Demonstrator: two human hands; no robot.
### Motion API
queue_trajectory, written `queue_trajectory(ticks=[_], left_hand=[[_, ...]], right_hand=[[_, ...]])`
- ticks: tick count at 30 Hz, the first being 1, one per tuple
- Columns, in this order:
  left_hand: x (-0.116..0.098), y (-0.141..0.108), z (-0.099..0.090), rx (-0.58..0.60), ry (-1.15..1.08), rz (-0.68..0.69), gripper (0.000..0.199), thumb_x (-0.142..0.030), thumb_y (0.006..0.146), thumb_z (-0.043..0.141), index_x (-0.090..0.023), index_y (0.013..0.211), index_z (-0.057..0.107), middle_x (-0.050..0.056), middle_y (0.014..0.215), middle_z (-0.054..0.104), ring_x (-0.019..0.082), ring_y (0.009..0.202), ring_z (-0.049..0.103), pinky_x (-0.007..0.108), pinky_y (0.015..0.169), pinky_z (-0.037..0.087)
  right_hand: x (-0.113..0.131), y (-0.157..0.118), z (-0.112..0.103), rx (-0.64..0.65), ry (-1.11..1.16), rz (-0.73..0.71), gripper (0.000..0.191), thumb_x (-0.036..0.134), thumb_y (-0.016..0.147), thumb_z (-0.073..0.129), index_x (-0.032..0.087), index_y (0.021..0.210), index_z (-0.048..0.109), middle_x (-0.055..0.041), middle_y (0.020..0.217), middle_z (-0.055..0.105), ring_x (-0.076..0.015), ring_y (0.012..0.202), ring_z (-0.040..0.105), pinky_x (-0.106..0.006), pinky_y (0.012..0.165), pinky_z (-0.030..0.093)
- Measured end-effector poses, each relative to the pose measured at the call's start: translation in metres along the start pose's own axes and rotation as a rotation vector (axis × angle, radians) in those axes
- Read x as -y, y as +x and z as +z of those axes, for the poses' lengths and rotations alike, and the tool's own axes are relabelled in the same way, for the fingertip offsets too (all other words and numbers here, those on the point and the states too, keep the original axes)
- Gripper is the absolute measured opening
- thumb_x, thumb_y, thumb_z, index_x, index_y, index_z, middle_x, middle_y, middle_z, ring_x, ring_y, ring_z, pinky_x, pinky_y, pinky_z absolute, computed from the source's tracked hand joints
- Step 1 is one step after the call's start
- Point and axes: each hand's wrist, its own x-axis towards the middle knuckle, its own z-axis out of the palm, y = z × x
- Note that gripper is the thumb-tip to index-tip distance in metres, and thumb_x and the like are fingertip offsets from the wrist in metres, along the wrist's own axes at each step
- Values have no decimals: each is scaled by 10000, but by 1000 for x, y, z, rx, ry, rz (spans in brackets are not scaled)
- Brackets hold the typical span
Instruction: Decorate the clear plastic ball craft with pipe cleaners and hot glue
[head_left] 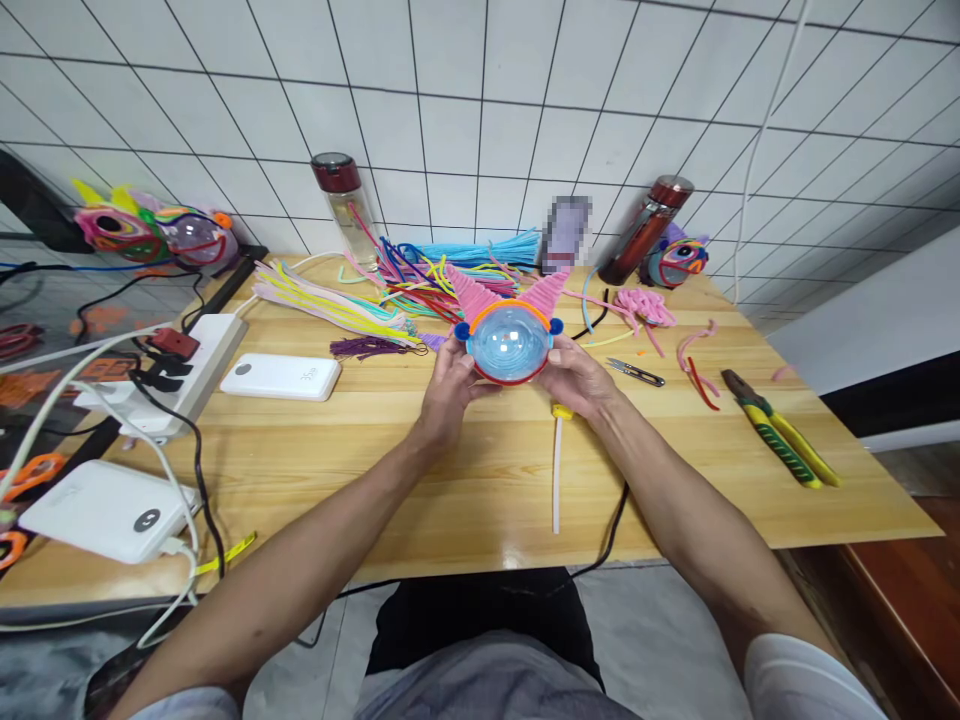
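Note:
A clear, bluish round ornament (pixel 510 343) with two pink pointed ears, an orange band on top, a red rim below and a dark blue ball on each side is held up over the table. My left hand (pixel 452 385) grips its left side, and my right hand (pixel 577 377) grips its right side, fingers curled round the lower edge. Below my right hand a white strip (pixel 556 475) with a yellow end lies on the wood. Small black snips (pixel 636 373) rest just right of my right hand. Behind the ornament spreads a pile of coloured pipe cleaners (pixel 465 250).
Green-yellow pliers (pixel 784 430) lie at the right. White power banks (pixel 281 377) and a power strip (pixel 187 375) with cables occupy the left. Two flasks (pixel 649 230) stand along the tiled wall, near more finished ornaments (pixel 675 258). A black cable hangs over the front edge.

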Motion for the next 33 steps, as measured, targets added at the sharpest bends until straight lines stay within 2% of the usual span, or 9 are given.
queue_trajectory(ticks=[4, 7, 11, 13, 16, 20, 27, 33], left_hand=[[0, 0, 0, 3, 25, 3, 590, -662, 899, 779, -303, 1319, 572, 74, 1443, 680, 259, 1122, 761, 449, 947, 681], [1, -2, 1, 20, 70, 37, 637, -725, 902, 765, -293, 1322, 559, 101, 1475, 655, 284, 1196, 743, 462, 978, 665], [3, -7, 5, 56, 165, 120, 885, -608, 759, 968, -309, 1437, 484, 139, 1609, 546, 286, 1277, 697, 443, 1052, 612], [3, -8, 7, 67, 178, 136, 941, -583, 742, 988, -319, 1472, 457, 144, 1613, 530, 293, 1316, 675, 442, 1085, 583], [2, -9, 7, 69, 176, 142, 865, -592, 786, 953, -309, 1443, 468, 136, 1558, 561, 296, 1327, 663, 448, 1114, 556], [0, -9, 6, 83, 173, 142, 756, -585, 845, 910, -292, 1395, 482, 131, 1532, 573, 265, 1223, 682, 430, 1057, 575], [5, -7, 3, 90, 177, 146, 746, -593, 869, 891, -302, 1434, 501, 128, 1581, 540, 273, 1258, 650, 391, 980, 592], [9, -6, 1, 69, 193, 116, 760, -610, 864, 898, -298, 1454, 535, 120, 1527, 577, 242, 1153, 673, 365, 918, 601]], right_hand=[[-2, 1, -1, -4, -3, 3, 443, 369, 664, 958, 279, 1065, 794, 5, 993, 817, -250, 1018, 750, -432, 1004, 623], [-5, 1, -2, -5, -1, 6, 411, 385, 673, 960, 274, 1034, 799, 6, 951, 811, -234, 924, 735, -419, 951, 642], [-8, 1, -1, 7, 6, 1, 359, 401, 701, 963, 270, 986, 787, 18, 911, 792, -202, 852, 712, -386, 900, 646], [-8, 1, 0, 9, 4, 7, 342, 398, 704, 962, 263, 959, 779, 17, 901, 787, -198, 846, 710, -377, 895, 642], [-9, 1, 2, 8, -2, 16, 339, 394, 698, 963, 256, 945, 776, 11, 915, 796, -199, 854, 717, -386, 918, 638], [-8, 0, 4, -8, 2, 16, 395, 392, 675, 972, 265, 1002, 791, 4, 967, 818, -215, 905, 731, -404, 954, 634], [-8, 1, 4, -21, -12, 13, 367, 411, 679, 950, 262, 964, 773, -9, 962, 802, -230, 910, 712, -415, 950, 625], [-9, 2, 1, -23, 6, 8, 386, 377, 685, 945, 271, 1009, 764, 9, 961, 807, -215, 901, 722, -396, 929, 637]])
